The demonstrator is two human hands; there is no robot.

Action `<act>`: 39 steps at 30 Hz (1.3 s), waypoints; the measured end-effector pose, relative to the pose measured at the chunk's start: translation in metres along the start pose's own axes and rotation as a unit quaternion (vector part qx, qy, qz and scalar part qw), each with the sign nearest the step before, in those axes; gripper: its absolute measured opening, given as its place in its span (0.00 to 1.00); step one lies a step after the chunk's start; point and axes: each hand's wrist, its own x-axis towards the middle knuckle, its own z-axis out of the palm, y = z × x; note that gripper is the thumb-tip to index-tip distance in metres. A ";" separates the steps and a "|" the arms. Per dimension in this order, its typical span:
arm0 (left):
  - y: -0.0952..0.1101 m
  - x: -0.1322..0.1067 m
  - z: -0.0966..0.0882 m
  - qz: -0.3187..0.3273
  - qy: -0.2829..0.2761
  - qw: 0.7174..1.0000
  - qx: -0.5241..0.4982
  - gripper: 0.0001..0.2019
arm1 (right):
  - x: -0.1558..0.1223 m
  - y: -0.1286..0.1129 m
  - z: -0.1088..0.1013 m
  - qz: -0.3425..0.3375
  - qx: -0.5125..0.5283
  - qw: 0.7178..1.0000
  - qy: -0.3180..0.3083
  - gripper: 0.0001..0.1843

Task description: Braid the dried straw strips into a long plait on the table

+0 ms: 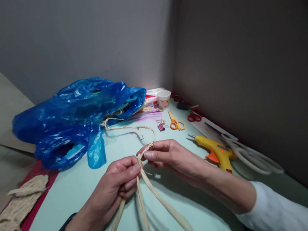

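A thin straw-coloured braid (127, 128) runs from beside the blue bag, curves over the table and comes down between my two hands. My left hand (120, 179) pinches it at the point where the plaited part ends. Just above, my right hand (171, 155) grips the braid between thumb and fingers. Below my fingers, three loose flat strands (167, 207) spread apart and hang toward me. The fibre right under my fingertips is hidden.
A blue plastic bag (64, 112) fills the back left. A woven straw sole-shaped piece (20, 208) lies at left. To the right are a yellow glue gun (218, 152), orange scissors (176, 122), binder clips (161, 125) and a paper cup (164, 99). Walls border the table's back and right.
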 end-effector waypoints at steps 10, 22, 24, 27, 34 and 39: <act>-0.006 -0.001 0.011 -0.044 0.045 0.995 0.083 0.14 | -0.001 0.008 -0.003 0.011 0.064 0.997 0.048 0.09; -0.011 -0.006 0.021 -0.026 0.100 0.982 0.157 0.16 | -0.001 0.009 -0.003 0.025 0.090 0.993 0.072 0.11; -0.009 -0.007 0.024 -0.026 0.111 0.983 0.147 0.15 | -0.001 0.007 -0.004 0.022 0.100 0.992 0.078 0.11; -0.005 -0.009 0.029 -0.023 0.113 0.979 0.166 0.16 | -0.003 0.005 -0.005 0.009 0.088 0.992 0.086 0.10; -0.005 -0.009 0.026 0.023 0.098 0.949 0.298 0.16 | -0.004 0.009 -0.005 0.009 0.002 0.992 0.127 0.10; -0.007 -0.011 0.030 0.027 0.157 0.954 0.255 0.15 | -0.003 0.005 -0.010 -0.002 0.025 0.998 0.063 0.09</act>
